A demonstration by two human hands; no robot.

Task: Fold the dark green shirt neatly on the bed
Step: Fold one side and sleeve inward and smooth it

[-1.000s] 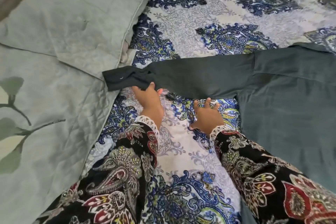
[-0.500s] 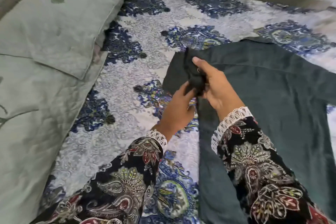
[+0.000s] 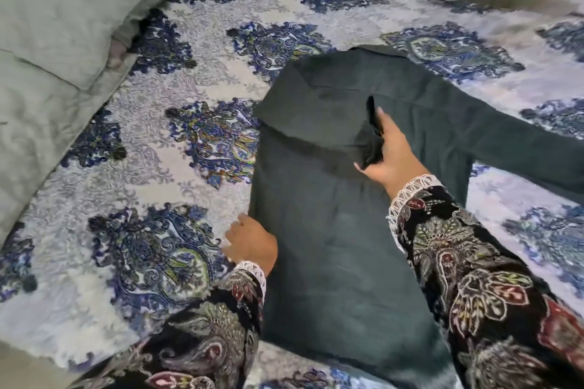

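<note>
Covering the bed is a blue paisley bedsheet (image 3: 196,123), and on it the dark green shirt (image 3: 335,230) lies flat, which serves as the landmark for everything else. The shirt's body runs lengthwise toward the camera, its one sleeve is folded across the chest, and its other sleeve stretches out to the right over the sheet. Well to the left of the shirt, along the sheet's edge, lie two pale green pillows (image 3: 60,41), one overlapping the other.

Over the shirt's right half reaches a sleeve with a dark floral print and a white lace cuff. The right hand (image 3: 387,151) sits on the shirt's upper chest, its fingers and thumb pinching the dark cuff (image 3: 371,133) of the folded-over sleeve, so the cloth is bunched in its grasp just above the body panel. The left hand (image 3: 251,243) is at the shirt's left edge, about halfway down; its fingers curl at the hem line, touching the fabric's border, though whether they actually grip it cannot be told.
</note>
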